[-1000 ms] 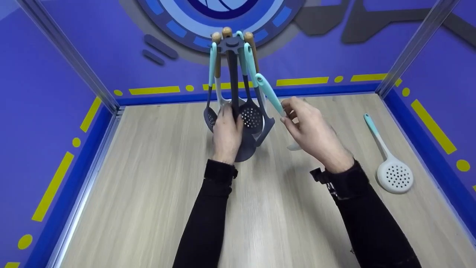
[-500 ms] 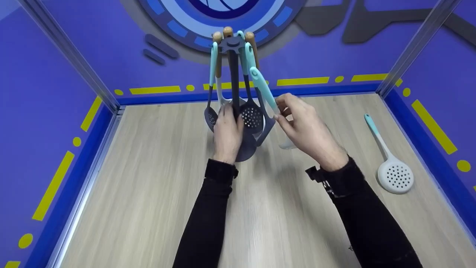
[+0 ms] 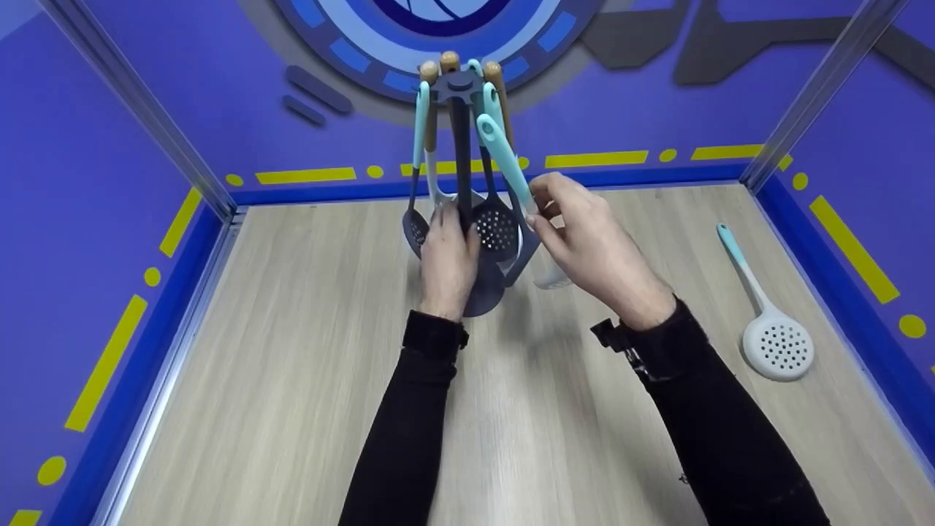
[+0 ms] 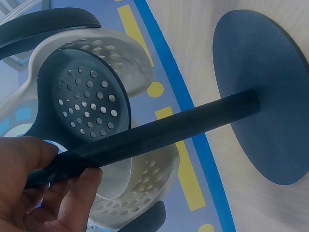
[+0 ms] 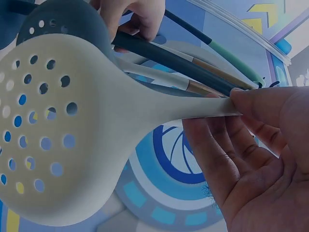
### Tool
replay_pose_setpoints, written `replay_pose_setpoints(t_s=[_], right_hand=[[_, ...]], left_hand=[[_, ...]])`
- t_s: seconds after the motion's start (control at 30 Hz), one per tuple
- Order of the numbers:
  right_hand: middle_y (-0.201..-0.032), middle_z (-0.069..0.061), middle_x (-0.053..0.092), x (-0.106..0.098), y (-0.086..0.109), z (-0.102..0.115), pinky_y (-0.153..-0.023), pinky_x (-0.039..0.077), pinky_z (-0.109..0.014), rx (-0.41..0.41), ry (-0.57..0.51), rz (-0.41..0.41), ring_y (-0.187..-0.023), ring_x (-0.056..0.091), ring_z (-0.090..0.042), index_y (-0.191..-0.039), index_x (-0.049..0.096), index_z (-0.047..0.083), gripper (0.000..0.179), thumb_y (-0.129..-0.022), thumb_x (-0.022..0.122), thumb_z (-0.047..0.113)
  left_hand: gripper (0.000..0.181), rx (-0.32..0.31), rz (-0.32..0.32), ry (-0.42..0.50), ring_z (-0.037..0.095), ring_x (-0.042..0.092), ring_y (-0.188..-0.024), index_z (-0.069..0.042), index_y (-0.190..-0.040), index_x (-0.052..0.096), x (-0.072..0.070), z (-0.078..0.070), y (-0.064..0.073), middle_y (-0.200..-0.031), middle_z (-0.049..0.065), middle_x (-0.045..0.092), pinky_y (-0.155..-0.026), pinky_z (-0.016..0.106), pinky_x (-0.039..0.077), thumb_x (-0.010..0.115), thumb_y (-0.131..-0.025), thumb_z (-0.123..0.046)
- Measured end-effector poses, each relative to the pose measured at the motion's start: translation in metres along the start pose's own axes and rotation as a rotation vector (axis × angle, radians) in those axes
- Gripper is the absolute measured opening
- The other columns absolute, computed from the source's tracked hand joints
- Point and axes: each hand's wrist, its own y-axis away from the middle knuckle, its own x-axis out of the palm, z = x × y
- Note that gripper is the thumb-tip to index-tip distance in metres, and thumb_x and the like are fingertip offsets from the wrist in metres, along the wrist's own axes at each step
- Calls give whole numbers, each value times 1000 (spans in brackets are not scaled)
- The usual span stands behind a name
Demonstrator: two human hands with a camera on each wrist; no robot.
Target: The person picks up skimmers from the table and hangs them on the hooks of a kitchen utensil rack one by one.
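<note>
My left hand (image 3: 447,256) grips the dark post (image 4: 188,125) of a utensil stand, whose round base (image 4: 265,101) rests on the table. In my right hand (image 3: 595,245) I pinch a pale grey skimmer (image 5: 58,130) by its neck, below the turquoise handle (image 3: 504,157). That handle points up and leans left towards the stand's notched top (image 3: 459,86); the perforated head hangs low, mostly hidden behind my hand in the head view. A dark perforated skimmer (image 3: 497,228) hangs on the stand among several utensils with turquoise or wooden handles.
Another pale skimmer (image 3: 778,347) with a turquoise handle tip lies on the wooden table (image 3: 292,380) at the right. Blue-purple panels (image 3: 657,109) with metal corner posts enclose the table at the back and both sides.
My right hand has moved left with the skimmer, bringing its handle closer to the stand's top and higher. My left hand stays on the post.
</note>
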Motion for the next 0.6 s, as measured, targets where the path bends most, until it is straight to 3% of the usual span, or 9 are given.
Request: replay_pose_setpoints(t_s=[0.13,0.6], right_hand=[[-129,-19,75,0,-2,4,-96,74,-45,-1,-1,1,-120,82,-34,-144,67,-1,28,-116,69,1],[-127,-22,76,1,-10,12,-101,71,-44,-42,3,-18,-121,82,-35,-145,68,-4,30,-116,68,1]], left_hand=[[45,5,-3,0,41,78,-138,-1,-159,62,0,1,0,-156,21,71,-116,58,66,72,-117,-14],[46,0,2,-11,42,79,-135,-1,-161,61,1,2,-1,-154,21,71,-113,59,67,71,-118,-16]])
